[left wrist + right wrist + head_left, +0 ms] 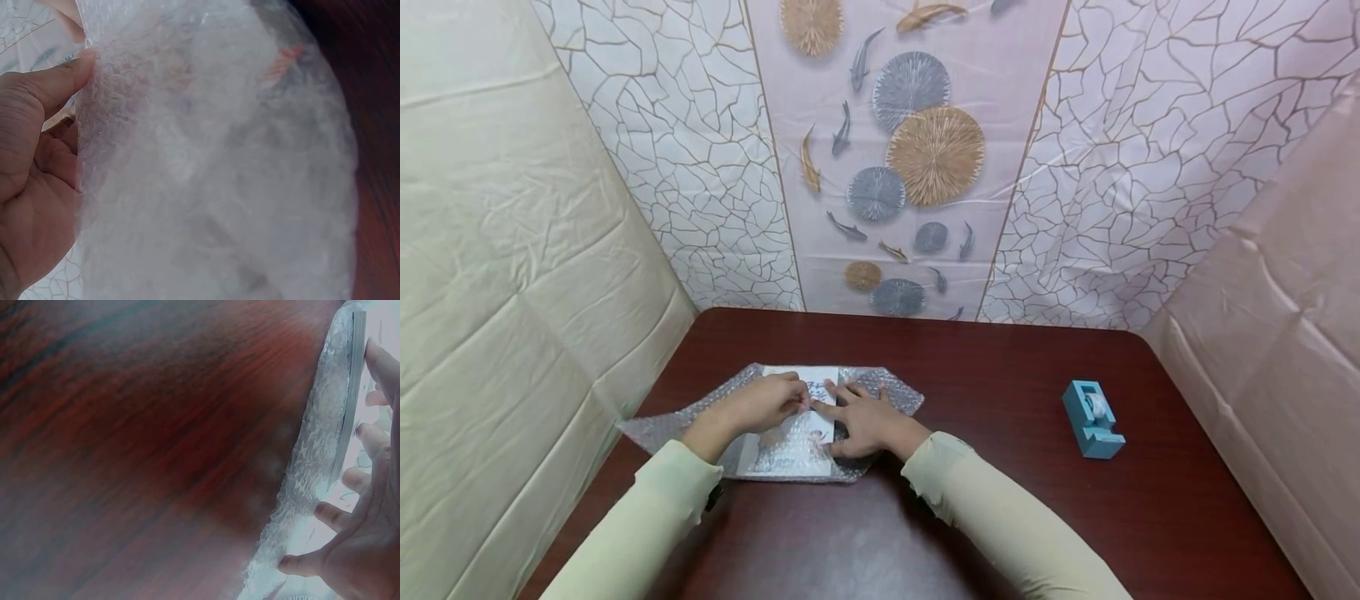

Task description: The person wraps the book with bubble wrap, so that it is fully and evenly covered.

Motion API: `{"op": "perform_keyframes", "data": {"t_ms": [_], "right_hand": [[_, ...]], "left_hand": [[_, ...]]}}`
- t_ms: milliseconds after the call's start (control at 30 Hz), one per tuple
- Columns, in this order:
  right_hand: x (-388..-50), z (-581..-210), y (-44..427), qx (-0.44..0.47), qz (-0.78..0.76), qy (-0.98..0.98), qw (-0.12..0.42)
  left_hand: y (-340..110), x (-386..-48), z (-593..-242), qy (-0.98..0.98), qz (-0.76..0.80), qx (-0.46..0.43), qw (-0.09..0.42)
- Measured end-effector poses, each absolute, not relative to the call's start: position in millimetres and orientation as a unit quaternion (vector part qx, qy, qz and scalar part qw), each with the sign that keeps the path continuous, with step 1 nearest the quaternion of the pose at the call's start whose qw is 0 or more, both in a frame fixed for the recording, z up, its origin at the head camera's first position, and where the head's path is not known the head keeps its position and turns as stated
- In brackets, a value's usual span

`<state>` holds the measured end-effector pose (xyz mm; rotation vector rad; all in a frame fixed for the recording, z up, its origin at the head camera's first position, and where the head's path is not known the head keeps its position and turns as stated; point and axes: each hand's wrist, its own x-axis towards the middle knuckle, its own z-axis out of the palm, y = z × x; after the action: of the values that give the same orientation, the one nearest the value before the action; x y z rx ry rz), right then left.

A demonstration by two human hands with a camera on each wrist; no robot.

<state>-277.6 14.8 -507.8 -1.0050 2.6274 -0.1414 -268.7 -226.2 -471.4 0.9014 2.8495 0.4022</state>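
A white book (822, 379) lies on a sheet of clear bubble wrap (673, 427), left of the table's middle. The wrap's left part is folded over the book. My left hand (766, 404) pinches the wrap's edge between thumb and fingers, as the left wrist view also shows, where the wrap (206, 169) fills most of the picture. With fingers spread, my right hand (868, 423) presses on the book's right side and the wrap there. The book's page edges (354, 375) appear beside those fingers in the right wrist view. The book's lower left is seen only through the wrap.
On the right of the dark red-brown table (985, 400) stands a blue tape dispenser (1084, 421) with a roll of tape (1097, 406). Patterned cloth (880, 250) hangs behind the table, and plain cream cloth (512, 292) hangs along the sides.
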Motion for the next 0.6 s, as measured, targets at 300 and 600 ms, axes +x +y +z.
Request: {"op": "perform_keyframes", "data": {"t_ms": [300, 600], "right_hand": [[-279.9, -508.3, 14.4, -0.349, -0.065, 0.921, 0.161], [-279.1, -507.1, 13.4, -0.343, -0.084, 0.921, 0.161]], "left_hand": [[-225.1, -267.7, -472.9, 0.949, 0.125, 0.285, 0.048], [-224.5, -268.1, -478.0, 0.949, 0.110, 0.294, 0.015]]}}
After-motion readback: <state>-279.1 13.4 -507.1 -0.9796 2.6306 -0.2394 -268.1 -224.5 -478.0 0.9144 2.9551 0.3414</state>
